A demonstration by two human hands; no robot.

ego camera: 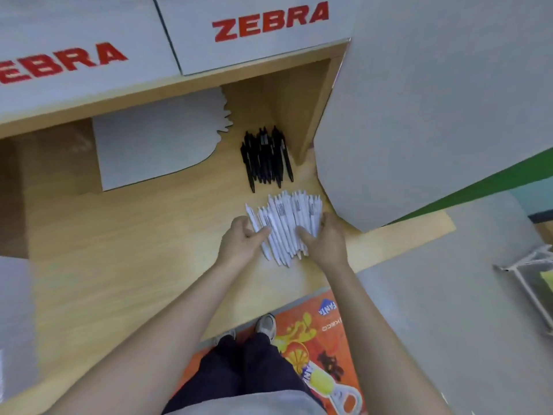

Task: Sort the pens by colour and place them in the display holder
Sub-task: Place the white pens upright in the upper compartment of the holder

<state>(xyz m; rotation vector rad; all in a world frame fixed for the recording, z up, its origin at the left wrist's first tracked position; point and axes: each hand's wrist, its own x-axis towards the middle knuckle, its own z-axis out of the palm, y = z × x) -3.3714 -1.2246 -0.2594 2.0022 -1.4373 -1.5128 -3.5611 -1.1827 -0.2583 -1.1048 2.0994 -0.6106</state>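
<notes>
Here, left hand (243,236) and right hand (323,239), fingers curled around the white pens (287,223), black pens (266,157) just beyond.

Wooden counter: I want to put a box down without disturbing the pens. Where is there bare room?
The wooden counter is bare left of the left hand, below the grey cardboard cut-out. It is crowded on the right: both hands gather the white pens, the black pens lie just behind, and a grey panel hems in the right hand.
</notes>
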